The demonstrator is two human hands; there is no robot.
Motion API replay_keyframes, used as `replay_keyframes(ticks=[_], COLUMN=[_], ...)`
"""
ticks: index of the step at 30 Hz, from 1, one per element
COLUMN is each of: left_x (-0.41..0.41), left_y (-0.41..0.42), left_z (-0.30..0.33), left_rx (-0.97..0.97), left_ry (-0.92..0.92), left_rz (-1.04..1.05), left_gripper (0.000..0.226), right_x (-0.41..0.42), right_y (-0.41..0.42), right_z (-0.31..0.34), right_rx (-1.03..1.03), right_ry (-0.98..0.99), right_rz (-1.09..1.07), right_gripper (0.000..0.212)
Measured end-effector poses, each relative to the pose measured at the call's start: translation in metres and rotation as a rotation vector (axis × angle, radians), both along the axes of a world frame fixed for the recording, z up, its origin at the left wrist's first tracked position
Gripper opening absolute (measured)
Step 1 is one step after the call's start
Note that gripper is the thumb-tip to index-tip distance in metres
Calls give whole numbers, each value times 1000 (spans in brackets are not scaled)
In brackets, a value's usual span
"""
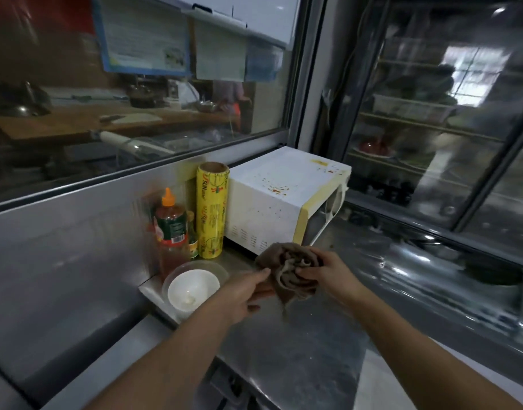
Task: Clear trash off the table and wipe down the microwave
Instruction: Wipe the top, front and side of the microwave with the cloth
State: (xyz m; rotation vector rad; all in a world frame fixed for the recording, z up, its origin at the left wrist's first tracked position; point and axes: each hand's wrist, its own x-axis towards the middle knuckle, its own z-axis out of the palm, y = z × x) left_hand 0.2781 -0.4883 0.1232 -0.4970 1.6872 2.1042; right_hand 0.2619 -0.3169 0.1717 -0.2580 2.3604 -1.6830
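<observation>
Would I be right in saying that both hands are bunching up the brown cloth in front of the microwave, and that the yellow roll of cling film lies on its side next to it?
Not quite: in the head view the roll of cling film stands upright beside the microwave. Otherwise correct: the left hand and right hand both hold the brown cloth in front of it.

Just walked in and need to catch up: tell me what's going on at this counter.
A person stands at a steel counter, holding a bunched brown rag in both hands. The right hand grips it and the left hand holds its edge. Just behind sits a white microwave, its top speckled with orange stains, not yet wiped. To its left stand a yellow roll of cling film, a sauce bottle and a white bowl.
</observation>
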Motion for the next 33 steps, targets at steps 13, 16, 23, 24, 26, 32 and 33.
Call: replay_keyframes(ticks=[13, 16, 23, 24, 26, 32, 33], left_x=[-40, -51, -65, -68, -71, -82, -86], left_y=[85, 135, 279, 297, 330, 385, 390], left_z=[49, 57, 81, 84, 92, 112, 115], left_rx=[-102, -3, 86, 50, -29, -160, -179], left_ry=[229, 177, 254, 285, 330, 389, 400], left_rz=[290, 270, 428, 444, 461, 358, 349], left_gripper=[10, 16, 28, 34, 38, 60, 62], right_x=[-3, -19, -57, -61, -68, -85, -89], right_y=[150, 202, 335, 352, 386, 460, 467], right_z=[9, 10, 5, 5, 4, 0, -1], right_rx=[186, 269, 446, 477, 514, 488, 499], right_ry=[47, 101, 252, 259, 261, 219, 215], right_rz=[29, -1, -23, -8, 10, -92, -109], right_gripper=[34, 34, 20, 20, 19, 22, 21])
